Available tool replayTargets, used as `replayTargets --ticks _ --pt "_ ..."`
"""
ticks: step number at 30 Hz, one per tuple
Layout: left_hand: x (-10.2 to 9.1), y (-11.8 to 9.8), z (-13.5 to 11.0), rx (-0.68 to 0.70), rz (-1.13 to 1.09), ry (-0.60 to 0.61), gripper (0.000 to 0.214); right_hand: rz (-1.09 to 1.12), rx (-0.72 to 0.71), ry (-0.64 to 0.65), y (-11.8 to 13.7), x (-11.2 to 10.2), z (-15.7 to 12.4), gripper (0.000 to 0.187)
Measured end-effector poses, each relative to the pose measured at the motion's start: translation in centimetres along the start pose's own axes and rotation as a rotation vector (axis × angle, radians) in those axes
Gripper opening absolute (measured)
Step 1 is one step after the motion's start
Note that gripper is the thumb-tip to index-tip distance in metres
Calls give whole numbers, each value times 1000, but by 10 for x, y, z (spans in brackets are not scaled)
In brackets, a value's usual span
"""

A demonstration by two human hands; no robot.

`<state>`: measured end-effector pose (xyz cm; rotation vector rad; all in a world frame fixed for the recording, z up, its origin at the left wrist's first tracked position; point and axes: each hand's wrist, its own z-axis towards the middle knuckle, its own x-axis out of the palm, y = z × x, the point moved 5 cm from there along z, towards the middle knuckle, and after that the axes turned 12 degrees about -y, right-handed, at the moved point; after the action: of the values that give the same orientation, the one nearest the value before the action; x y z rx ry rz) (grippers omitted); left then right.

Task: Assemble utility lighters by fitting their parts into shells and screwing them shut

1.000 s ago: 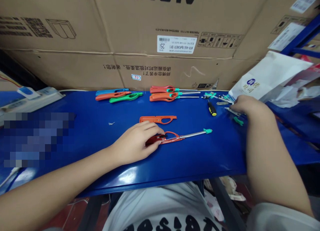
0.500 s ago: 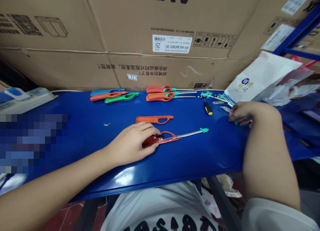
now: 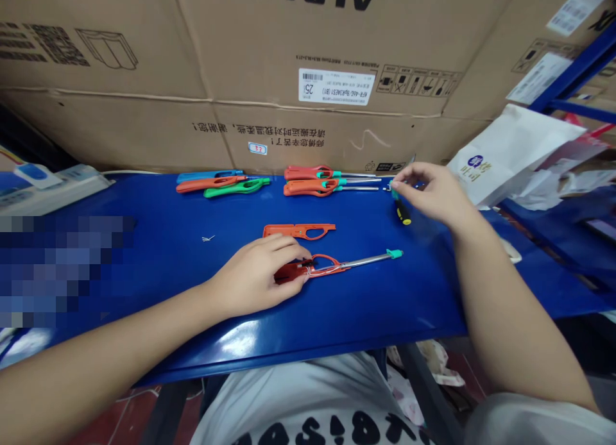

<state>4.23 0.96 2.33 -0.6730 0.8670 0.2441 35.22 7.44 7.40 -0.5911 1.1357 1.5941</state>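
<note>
My left hand [image 3: 264,275] is closed around the handle of an opened orange lighter shell [image 3: 330,265], thumb and fingers on its two sides. Thin wires run inside the shell, and a long metal tube [image 3: 368,261] with a green tip [image 3: 394,254] sticks out to the right. Just behind lies the other orange shell half [image 3: 299,231]. My right hand [image 3: 430,192] is over small green and metal parts at the back right, its thumb and fingers drawn together. Whatever they hold is mostly hidden. Below its fingertips lies a black and yellow screwdriver [image 3: 402,213].
Orange and red lighters with metal tubes [image 3: 312,187] lie at the back centre. Blue, orange and green lighter shells [image 3: 235,187] lie left of them. Small screws [image 3: 208,238] rest on the blue table [image 3: 337,323]. A large cardboard box [image 3: 192,124] stands behind; a white paper bag [image 3: 514,150] leans at right.
My right hand has moved left and away from me, from beside the paper bag to the small parts near the screwdriver. My left hand keeps its hold on the lighter shell.
</note>
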Motion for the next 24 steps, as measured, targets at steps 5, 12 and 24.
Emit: replayTargets --ticks 5,12,24 --pt "0 1 -1 5 -13 -29 20 813 -20 322 60 46 -38 31" --pt "-2 10 0 -98 -31 -180 15 1116 61 760 100 80 -87 38" --pt "3 5 -2 -58 -176 -194 15 1179 45 751 110 76 -99 34"
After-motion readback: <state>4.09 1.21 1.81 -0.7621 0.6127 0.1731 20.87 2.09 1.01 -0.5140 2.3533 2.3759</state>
